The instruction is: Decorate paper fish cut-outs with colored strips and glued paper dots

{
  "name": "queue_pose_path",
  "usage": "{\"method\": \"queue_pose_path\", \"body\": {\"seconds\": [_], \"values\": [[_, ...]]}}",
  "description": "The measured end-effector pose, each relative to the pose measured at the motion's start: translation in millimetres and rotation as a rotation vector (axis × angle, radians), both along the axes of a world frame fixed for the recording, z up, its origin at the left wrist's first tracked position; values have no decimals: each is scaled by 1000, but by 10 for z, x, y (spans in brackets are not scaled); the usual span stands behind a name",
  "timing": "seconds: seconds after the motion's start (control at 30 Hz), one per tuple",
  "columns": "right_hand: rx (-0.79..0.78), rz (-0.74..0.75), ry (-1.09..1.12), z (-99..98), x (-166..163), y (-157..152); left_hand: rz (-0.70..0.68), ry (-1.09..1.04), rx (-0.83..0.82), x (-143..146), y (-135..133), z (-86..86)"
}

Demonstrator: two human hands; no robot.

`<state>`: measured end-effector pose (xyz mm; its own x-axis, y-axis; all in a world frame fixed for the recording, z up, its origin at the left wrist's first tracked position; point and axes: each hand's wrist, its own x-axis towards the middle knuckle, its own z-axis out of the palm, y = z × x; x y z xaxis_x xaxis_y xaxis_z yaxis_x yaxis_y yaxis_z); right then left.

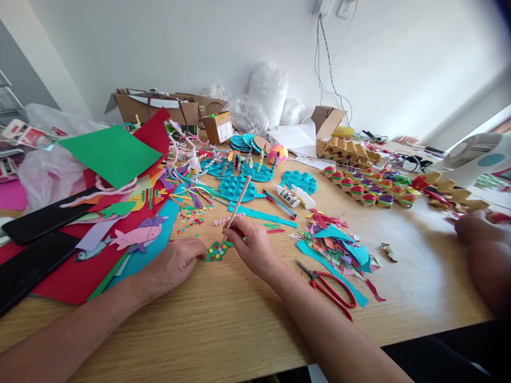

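A green paper fish [215, 252] with red and yellow dots lies flat on the table in front of me. My left hand [181, 259] has its fingers curled together and grips the fish's left end. In my right hand [252, 242] is a thin wooden stick [240, 201], pinched between thumb and fingers, its lower tip on the fish. Small coloured paper bits [195, 217] and a twisted pink strip [225, 219] lie just beyond. Red-handled scissors [333, 290] rest open beside my right forearm.
Glue bottles [287, 196], pens [281, 206] and blue egg-carton pieces [237, 188] stand beyond my hands. Paper scraps [335, 242] are heaped right; coloured sheets [114, 151], paper fish [138, 235] and black phones [35, 266] lie left. Another person's arm [485, 255] rests at far right.
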<state>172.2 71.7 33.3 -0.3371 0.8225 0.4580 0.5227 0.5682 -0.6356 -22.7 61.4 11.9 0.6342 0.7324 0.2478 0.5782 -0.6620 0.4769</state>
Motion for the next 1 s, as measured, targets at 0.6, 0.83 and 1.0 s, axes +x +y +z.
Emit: {"method": "queue_pose_path", "body": {"seconds": [0.6, 0.83, 1.0], "values": [[-24, 21, -67, 4, 6, -22, 22, 22, -52, 0, -7, 27], [-18, 34, -99, -12, -4, -5, 17, 17, -38, 8, -8, 39], [8, -6, -38, 8, 9, -2, 23, 20, -26, 15, -11, 51]]}}
